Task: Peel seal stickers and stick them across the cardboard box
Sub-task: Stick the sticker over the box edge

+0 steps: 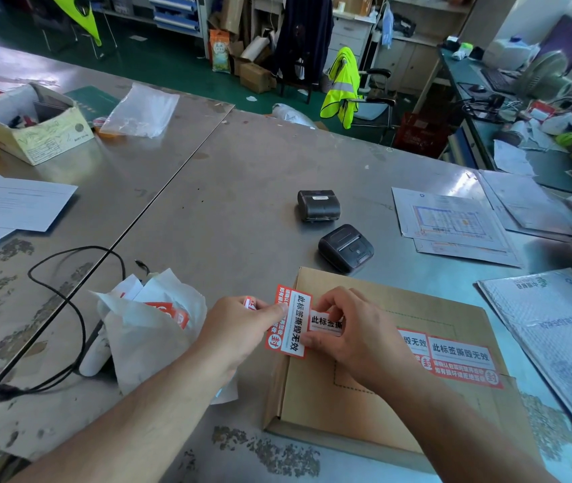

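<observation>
**Inspector:** What is being held, and where?

**Assessor:** A seal sticker (293,325) is being pinched upright by the left hand (242,318) at the cardboard box's (399,413) left edge. The end of a second sticker (326,322), lying on the box top, is being pinched by the right hand (350,329).

**Inspector:** What is being risked?

**Assessor:** The seal sticker could be creased, stuck to itself or laid crooked if it is being pulled unevenly.

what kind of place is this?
Likely a packing or shipping workroom: a cardboard box getting a seal sticker on a steel table, two small label printers beside it, a hi-vis vest hanging behind.
</observation>
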Motion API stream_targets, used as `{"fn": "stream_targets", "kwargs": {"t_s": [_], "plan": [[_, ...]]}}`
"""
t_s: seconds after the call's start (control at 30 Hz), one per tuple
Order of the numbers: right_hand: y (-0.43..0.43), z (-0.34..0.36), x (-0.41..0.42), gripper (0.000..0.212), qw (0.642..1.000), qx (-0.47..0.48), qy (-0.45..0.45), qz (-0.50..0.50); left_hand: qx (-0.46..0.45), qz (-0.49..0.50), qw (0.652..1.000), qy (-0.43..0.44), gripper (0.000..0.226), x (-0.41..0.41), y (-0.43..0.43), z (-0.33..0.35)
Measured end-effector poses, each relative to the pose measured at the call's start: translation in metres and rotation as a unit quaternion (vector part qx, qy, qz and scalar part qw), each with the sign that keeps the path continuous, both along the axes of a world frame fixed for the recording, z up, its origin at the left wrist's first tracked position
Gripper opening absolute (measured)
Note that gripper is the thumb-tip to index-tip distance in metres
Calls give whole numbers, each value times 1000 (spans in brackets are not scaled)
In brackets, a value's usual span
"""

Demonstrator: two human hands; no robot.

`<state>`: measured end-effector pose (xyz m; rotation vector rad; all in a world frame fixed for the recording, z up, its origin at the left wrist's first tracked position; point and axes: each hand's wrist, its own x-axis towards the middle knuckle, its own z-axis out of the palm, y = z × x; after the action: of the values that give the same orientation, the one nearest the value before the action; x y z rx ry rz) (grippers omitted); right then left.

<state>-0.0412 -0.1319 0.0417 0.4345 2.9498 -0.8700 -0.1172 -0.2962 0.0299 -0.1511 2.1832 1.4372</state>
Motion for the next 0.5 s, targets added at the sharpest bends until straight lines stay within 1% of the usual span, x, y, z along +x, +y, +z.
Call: {"fn": "stream_targets", "kwargs": {"t_s": [0.27,0.5], "plan": [[-1,-1,-4,41,1000,-4,-10,-18,0,-8,1000,-3,28,1,-1,-5],[-4,-4,-8,38,999,4,-2,-49,4,-3,1000,-4,28,1,0,-8]]}}
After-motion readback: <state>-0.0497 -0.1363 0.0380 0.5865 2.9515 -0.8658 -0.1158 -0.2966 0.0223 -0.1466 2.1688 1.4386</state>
